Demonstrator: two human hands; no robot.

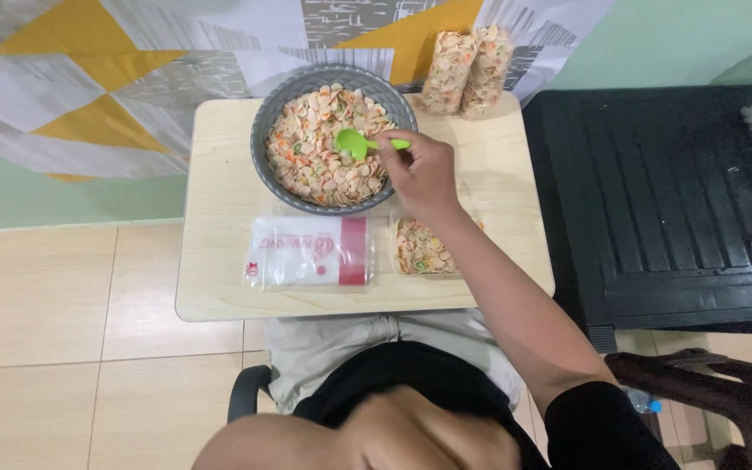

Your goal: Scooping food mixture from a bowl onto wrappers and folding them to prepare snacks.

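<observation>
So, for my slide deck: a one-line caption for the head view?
Right hand dips a green spoon into a grey bowl of mixed crackers on a small table, filled bags behind.

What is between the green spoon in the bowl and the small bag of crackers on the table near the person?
Nothing visible stands between them. The right hand holds the green spoon over the crackers in the grey bowl. The small bag lies just below the bowl's near rim, partly under the forearm. The left hand is not in view.

Right hand (419, 170) reaches forward, arm outstretched, grip closed.
</observation>
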